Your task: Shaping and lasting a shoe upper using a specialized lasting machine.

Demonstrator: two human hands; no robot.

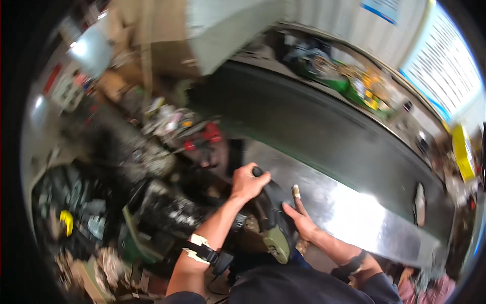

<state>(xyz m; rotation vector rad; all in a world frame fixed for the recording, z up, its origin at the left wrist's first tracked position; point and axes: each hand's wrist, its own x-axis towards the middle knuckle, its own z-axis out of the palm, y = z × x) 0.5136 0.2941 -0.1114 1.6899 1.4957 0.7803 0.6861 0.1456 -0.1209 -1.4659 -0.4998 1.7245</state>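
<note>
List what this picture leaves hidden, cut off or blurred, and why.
Head view:
Bare left hand: palm hidden by its back.
Bare right hand: some fingers hidden beneath its palm.
Elongated black object with olive-green end: underside faces away.
Crumpled pink cloth: cut off by lower edge.
Green container: contents blurred.

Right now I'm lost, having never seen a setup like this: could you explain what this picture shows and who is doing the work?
There is no robot here, just a person's two bare hands. The single picture comes from a wide fisheye camera worn on the head, looking down, so straight edges bend near the rim. The left hand grips a black and olive-green object near its dark upper end; blur hides exactly what it is. The right hand is beside it; I cannot tell whether they touch. Beyond runs what looks like a dark conveyor belt, with a shiny metal ledge along its near side. A narrow whitish object lies on the belt, toward the right.
</note>
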